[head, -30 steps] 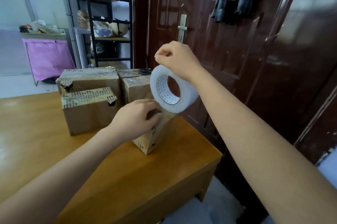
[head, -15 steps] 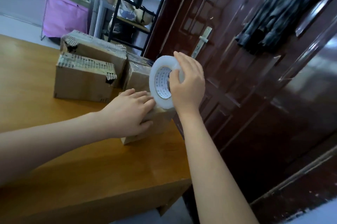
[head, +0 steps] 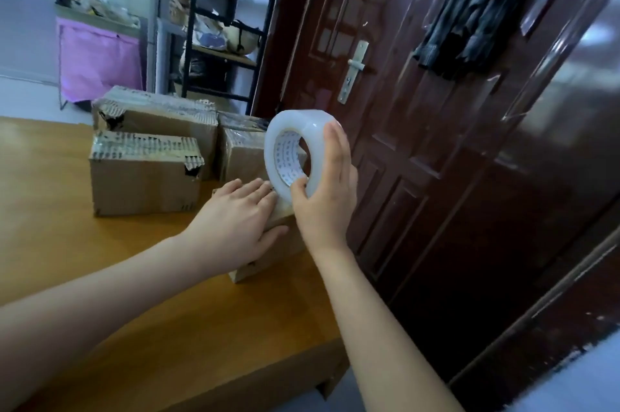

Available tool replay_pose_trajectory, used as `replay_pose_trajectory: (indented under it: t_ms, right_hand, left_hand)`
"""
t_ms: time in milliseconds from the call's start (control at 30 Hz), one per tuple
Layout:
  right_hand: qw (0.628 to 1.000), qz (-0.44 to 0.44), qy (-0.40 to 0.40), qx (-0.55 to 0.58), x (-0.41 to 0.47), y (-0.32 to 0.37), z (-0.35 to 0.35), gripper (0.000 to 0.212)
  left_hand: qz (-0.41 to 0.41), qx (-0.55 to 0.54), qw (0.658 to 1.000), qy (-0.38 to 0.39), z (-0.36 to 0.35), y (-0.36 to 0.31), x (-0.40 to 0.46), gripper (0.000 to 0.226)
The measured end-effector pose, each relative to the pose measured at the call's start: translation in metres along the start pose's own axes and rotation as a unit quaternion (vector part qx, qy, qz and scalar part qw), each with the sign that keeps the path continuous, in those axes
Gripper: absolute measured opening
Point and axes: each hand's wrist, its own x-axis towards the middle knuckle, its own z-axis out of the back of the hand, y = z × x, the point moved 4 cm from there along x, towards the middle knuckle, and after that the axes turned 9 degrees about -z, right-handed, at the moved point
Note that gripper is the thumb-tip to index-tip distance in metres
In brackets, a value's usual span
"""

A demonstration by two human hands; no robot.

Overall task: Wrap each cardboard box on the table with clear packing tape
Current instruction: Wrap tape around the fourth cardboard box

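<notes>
Pressing flat on the small cardboard box (head: 268,245), my left hand (head: 240,220) keeps its fingers (head: 255,188) straight and together on the top face, much as half a second ago. My right hand (head: 327,192) holds the tape roll (head: 290,151) upright just above the box's far end, thumb hooked into the core and the other fingers wrapped over the outer rim; since the earlier frame the roll has dropped slightly toward the box. The small box sits near the desk (head: 100,260) edge at about 3 o'clock from the desk's middle. At 10 o'clock from it stand three larger boxes: a front box (head: 144,181), a rear box (head: 157,116) behind it, and a third box (head: 241,156) partly hidden by the roll. Beyond them, at 12 o'clock, is a dark door (head: 402,143). I cannot tell whether tape spans roll to box.
</notes>
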Motion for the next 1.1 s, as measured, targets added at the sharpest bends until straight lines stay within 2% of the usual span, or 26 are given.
replay_pose_trajectory:
  t_ms: [67,167,333,433,600,667,733,933,1033,1100]
  right_hand:
    - [0.998,0.012,0.061,-0.03,0.011,0.002,0.001,0.08]
    - [0.976,0.025,0.201,-0.076,0.033,0.006,0.013,0.079]
    - [0.931,0.026,0.311,-0.189,0.043,0.015,0.073,0.081]
    - [0.875,0.021,0.412,-0.254,0.028,0.009,0.11,0.081]
    - [0.732,-0.004,0.596,-0.332,0.001,-0.006,0.143,0.072]
    - [0.698,-0.017,0.636,-0.329,-0.011,-0.011,0.142,0.068]
    - [0.694,-0.015,0.646,-0.318,-0.016,-0.014,0.136,0.065]
    - [0.733,0.004,0.609,-0.303,-0.009,-0.011,0.12,0.064]
    - [0.745,0.019,0.594,-0.302,-0.007,-0.007,0.11,0.063]
    - [0.751,0.026,0.59,-0.296,-0.006,-0.004,0.098,0.064]
  left_hand:
    - [-0.009,0.006,1.0,0.01,0.001,-0.003,0.001,0.067]
    - [0.002,-0.005,1.0,0.016,0.004,-0.005,0.001,0.059]
    - [0.001,-0.022,1.0,0.015,0.005,-0.006,0.003,0.063]
    - [-0.002,-0.021,1.0,0.012,0.005,-0.006,0.004,0.061]
    - [0.002,-0.025,0.999,0.029,0.005,-0.005,0.005,0.061]
    - [0.002,-0.031,0.999,0.026,0.006,-0.007,0.004,0.06]
    - [0.009,-0.044,0.999,0.017,0.008,-0.008,0.003,0.057]
    - [0.063,-0.08,0.995,0.025,0.026,-0.002,0.012,0.048]
    - [0.116,-0.198,0.973,0.032,0.033,0.014,0.012,0.047]
    - [0.158,-0.315,0.935,0.035,0.031,0.027,0.012,0.039]
